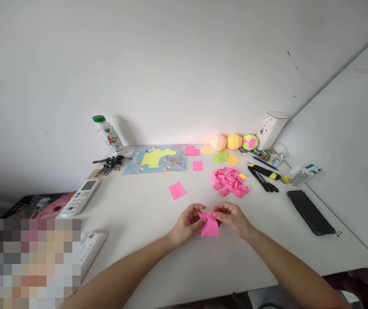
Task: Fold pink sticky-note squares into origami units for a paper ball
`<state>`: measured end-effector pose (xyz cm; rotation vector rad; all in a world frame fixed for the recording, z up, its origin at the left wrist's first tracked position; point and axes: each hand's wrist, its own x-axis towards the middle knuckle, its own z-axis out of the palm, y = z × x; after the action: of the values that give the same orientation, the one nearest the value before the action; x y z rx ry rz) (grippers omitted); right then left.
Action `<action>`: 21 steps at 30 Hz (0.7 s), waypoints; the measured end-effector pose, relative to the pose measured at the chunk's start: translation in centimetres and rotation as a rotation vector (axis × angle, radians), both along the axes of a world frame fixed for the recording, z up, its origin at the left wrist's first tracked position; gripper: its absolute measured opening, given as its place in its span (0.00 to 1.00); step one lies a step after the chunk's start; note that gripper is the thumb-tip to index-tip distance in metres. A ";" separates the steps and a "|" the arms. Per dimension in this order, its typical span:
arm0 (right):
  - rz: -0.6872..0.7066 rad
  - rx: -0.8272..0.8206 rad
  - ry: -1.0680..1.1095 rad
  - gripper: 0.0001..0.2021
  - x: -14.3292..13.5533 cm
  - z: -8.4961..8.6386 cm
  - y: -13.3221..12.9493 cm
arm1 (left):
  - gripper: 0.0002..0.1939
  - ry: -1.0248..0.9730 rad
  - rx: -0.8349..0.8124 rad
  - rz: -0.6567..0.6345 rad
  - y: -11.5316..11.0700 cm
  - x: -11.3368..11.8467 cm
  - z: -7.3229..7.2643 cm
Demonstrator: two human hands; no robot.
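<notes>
Between my two hands, just above the near part of the white table [145,262], is a pink sticky note [210,228]. My left hand [188,224] pinches its upper left edge between thumb and fingers. At the upper right corner, my right hand [233,218] grips the same note, thumb on top. Beyond my right hand lies a heap of folded pink paper pieces [229,181]. A flat pink square [177,190] rests past my left hand, and a smaller pink square [198,166] lies farther back.
Along the wall stand folded paper balls [234,141], a white box [272,128] and a bottle [109,135]. A blue booklet [171,164] lies at the back. Scissors [263,179], a cutter [264,171] and a black pouch [311,212] are rightward; a remote [80,197] and keys [109,165] leftward.
</notes>
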<state>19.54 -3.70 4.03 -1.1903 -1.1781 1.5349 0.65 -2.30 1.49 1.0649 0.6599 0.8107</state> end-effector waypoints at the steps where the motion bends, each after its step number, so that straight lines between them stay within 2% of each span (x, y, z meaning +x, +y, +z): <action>1: 0.010 -0.021 0.015 0.14 0.0 0.0 0.0 | 0.20 0.011 -0.001 -0.006 -0.1 0.0 0.1; 6: 0.089 -0.015 0.028 0.14 -0.2 0.5 -0.2 | 0.19 -0.029 0.032 -0.035 -0.2 0.0 0.8; 10: 0.094 0.023 -0.007 0.13 -0.2 0.5 -0.3 | 0.19 -0.065 0.050 -0.040 -0.2 0.0 1.0; 15: 0.097 0.130 -0.070 0.11 -0.3 0.1 -0.4 | 0.13 -0.038 0.057 -0.040 -0.3 -0.1 0.9; 21: 0.081 0.245 -0.113 0.09 -0.2 -0.1 -0.5 | 0.12 -0.046 0.050 -0.086 -0.4 0.0 2.0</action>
<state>19.31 -4.15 3.95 -1.0872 -1.4602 1.3493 0.67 -2.70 3.44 1.1086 0.5538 0.7785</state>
